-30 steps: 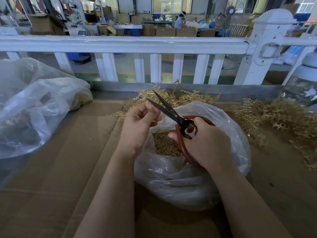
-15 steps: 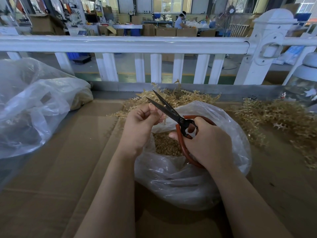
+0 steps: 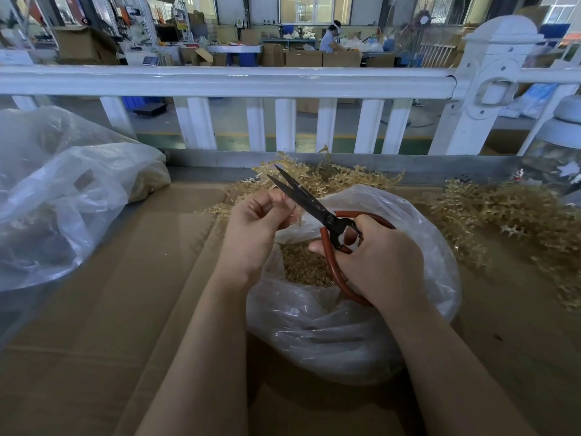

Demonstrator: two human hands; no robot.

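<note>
My right hand [image 3: 377,259] grips the red handles of black-bladed scissors [image 3: 301,196], whose blades stand slightly apart and point up and left. My left hand [image 3: 254,228] pinches a small pale gold sprig piece [image 3: 297,217] right at the blades, fingers curled. Both hands hover over an open clear plastic bag [image 3: 345,335] on the cardboard, which holds several small gold cut pieces [image 3: 305,265].
Piles of gold plastic sprigs lie behind the bag [image 3: 330,177] and at the right [image 3: 509,221]. A large crumpled clear bag [image 3: 63,196] fills the left. A white railing [image 3: 220,81] stands behind the cardboard-covered table [image 3: 125,309]. A glass jar [image 3: 562,152] sits at far right.
The hands stay almost in place. My left hand's fingers have shifted slightly at the blades, turning the small piece they pinch.
</note>
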